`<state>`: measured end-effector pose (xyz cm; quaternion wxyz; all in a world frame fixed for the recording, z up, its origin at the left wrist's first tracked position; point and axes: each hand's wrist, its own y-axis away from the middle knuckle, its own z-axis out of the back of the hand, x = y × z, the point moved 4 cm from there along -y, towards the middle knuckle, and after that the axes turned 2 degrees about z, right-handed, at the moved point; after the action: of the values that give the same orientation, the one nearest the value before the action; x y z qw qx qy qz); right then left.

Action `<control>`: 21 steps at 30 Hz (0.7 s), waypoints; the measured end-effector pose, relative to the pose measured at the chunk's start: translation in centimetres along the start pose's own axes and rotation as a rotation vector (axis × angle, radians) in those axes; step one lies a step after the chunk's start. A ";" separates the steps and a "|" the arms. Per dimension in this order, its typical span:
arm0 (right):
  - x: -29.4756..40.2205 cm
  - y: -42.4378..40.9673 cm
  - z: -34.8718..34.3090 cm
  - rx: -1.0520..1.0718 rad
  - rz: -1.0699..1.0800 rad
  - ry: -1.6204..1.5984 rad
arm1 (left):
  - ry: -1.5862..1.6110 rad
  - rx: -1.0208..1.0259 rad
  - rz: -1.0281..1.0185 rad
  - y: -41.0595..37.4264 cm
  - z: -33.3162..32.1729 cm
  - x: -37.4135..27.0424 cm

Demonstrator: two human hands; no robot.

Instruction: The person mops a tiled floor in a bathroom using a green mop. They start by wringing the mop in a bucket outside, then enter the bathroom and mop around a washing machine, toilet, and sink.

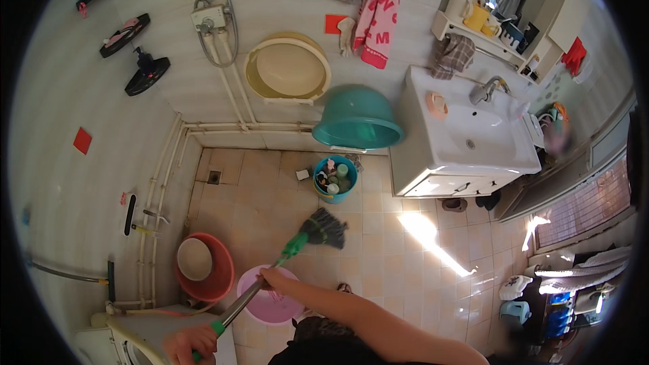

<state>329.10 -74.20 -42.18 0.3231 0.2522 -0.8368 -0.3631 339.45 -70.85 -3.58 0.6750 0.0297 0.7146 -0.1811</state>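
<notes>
A broom with a metal handle (242, 306) and dark bristles (325, 228) slants across the lower middle of the view. Its bristles touch or hang just over the tiled floor, below a teal bucket (336, 179) of bottles. My right hand (271, 280) is closed around the metal handle, above a pink basin (271, 295). Near the handle's green end, at the lower left, my left hand (191, 344) grips it. A green part joins the handle and the bristles.
A red tub (220, 269) with a pale basin (194, 259) in it stands at the left by wall pipes. A white washbasin cabinet (413, 162) is at the right. A floor drain (214, 177) lies at the back left. Shoes (454, 205) stand by the cabinet.
</notes>
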 end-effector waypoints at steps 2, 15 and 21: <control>1.1 -0.1 -0.9 0.205 -0.024 -0.001 | -0.012 -0.021 -0.119 -2.0 -1.5 -1.6; 38.1 22.6 30.3 -1.265 1.302 1.411 | -0.210 -0.140 -0.229 -19.4 -15.2 10.0; 41.2 26.6 41.0 -1.303 1.039 1.447 | -0.204 -0.095 -0.192 -23.2 -21.3 13.3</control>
<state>267.09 -66.84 -28.51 0.9208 -0.1961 -0.1025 -0.3212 311.28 -88.80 -10.95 0.7244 -0.0893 0.6495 -0.2130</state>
